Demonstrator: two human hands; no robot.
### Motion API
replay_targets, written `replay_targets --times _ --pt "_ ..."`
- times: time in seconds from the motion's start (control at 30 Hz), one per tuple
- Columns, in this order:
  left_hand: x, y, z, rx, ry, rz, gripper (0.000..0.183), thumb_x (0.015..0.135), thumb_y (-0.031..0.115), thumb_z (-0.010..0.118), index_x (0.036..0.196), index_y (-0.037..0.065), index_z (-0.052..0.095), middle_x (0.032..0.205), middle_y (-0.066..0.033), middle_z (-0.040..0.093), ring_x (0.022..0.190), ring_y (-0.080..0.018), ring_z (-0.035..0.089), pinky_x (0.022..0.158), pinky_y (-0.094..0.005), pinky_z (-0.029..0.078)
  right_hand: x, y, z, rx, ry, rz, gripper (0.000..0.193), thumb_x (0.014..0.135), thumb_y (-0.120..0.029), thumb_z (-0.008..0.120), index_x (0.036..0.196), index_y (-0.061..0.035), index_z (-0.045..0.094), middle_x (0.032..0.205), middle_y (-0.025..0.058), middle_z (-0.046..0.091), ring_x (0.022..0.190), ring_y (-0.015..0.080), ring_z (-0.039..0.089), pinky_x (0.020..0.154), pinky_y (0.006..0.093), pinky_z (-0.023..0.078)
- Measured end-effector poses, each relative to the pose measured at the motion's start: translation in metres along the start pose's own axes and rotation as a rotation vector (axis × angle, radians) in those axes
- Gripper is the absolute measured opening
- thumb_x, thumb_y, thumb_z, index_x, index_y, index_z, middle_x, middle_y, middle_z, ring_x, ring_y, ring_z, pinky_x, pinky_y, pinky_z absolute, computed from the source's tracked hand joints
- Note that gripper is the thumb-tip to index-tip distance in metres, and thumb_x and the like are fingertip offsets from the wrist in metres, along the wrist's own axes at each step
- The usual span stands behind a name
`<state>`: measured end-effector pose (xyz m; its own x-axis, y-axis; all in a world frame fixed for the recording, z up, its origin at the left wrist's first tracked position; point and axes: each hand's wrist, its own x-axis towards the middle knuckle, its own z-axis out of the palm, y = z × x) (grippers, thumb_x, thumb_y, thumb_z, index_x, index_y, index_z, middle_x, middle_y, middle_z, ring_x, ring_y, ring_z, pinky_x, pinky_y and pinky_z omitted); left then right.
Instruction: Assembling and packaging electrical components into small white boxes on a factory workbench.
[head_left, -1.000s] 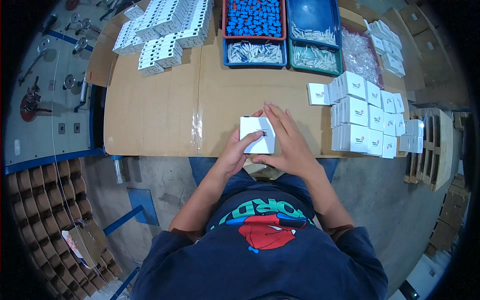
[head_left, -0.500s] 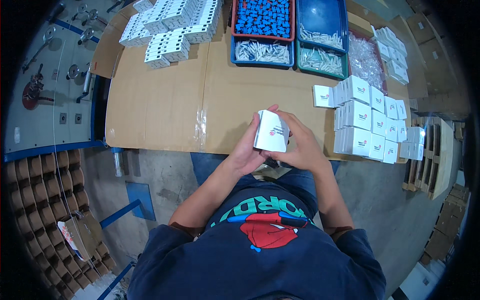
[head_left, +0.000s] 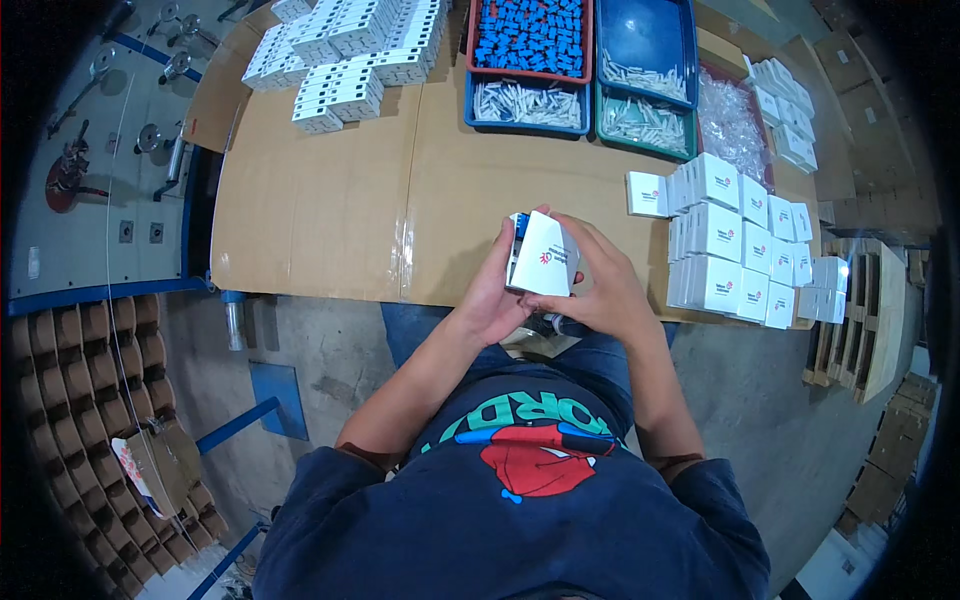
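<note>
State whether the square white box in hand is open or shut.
Apparently partly open: a blue part shows beside its tilted white cover.

Workshop: cardboard-covered bench point(head_left: 310, 220), parts trays point(head_left: 530, 129), wooden pallet point(head_left: 885, 310), brown cartons point(head_left: 838, 45), concrete floor point(head_left: 330, 345).

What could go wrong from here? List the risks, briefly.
The white box, held between the left hand and right hand, appears close to the front edge of the cardboard-topped table; if the grip slips, it might fall. It seems to gape on its left, so the blue part showing there could slide out. The grouped white boxes might get knocked.
</note>
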<state>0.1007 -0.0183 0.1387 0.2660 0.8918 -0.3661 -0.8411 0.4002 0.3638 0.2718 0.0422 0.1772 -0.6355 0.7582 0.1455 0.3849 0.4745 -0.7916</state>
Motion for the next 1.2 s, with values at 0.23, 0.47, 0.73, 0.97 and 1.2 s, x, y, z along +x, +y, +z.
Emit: replay_targets --times 0.23,0.47,0.73,0.97,1.2 --pt "-0.004 0.003 0.001 0.078 -0.042 -0.014 0.067 0.109 0.064 0.025 0.162 0.024 0.034 0.149 -0.0103 0.052 0.13 -0.0334 0.059 0.109 -0.0507 0.052 -0.003 0.003 0.004 0.02 -0.007 0.003 0.097 0.065 -0.034 0.097 0.146 -0.0059 0.053 0.141 0.0158 0.06 0.121 0.0329 0.065 0.08 0.0386 0.064" --pt "-0.006 0.002 0.008 0.099 -0.015 -0.012 0.065 0.108 0.065 0.028 0.16 0.027 0.035 0.136 -0.0126 0.058 0.114 -0.0335 0.068 0.093 -0.0432 0.06 -0.007 0.015 0.006 -0.074 -0.001 -0.083 0.098 0.063 -0.033 0.097 0.146 -0.0036 0.053 0.141 0.0176 0.06 0.124 0.0354 0.063 0.088 0.0401 0.061" --pt "-0.003 -0.003 0.006 0.109 -0.017 0.008 0.065 0.109 0.064 0.029 0.16 0.024 0.034 0.133 -0.012 0.059 0.112 -0.0311 0.067 0.094 -0.0421 0.059 -0.009 0.016 0.004 -0.088 0.0 -0.093 0.099 0.063 -0.035 0.097 0.145 -0.0027 0.054 0.142 0.0181 0.06 0.124 0.0352 0.063 0.087 0.0397 0.061" --pt "-0.003 -0.003 0.005 0.151 0.006 0.024 0.067 0.108 0.065 0.028 0.16 0.023 0.034 0.129 -0.0113 0.06 0.11 -0.028 0.068 0.093 -0.0415 0.059 -0.009 0.016 0.006 -0.041 -0.036 -0.02 0.099 0.064 -0.035 0.097 0.147 -0.0034 0.053 0.146 0.0183 0.058 0.128 0.0367 0.061 0.096 0.0412 0.058" --pt "-0.006 -0.002 0.002 0.094 -0.008 0.025 0.06 0.111 0.053 0.041 0.161 0.021 0.033 0.132 -0.0104 0.06 0.114 -0.0278 0.067 0.095 -0.0414 0.057 -0.009 0.021 0.01 0.101 -0.048 -0.007 0.108 0.063 -0.033 0.098 0.155 -0.0052 0.047 0.152 0.0194 0.054 0.139 0.0359 0.054 0.113 0.0423 0.045"
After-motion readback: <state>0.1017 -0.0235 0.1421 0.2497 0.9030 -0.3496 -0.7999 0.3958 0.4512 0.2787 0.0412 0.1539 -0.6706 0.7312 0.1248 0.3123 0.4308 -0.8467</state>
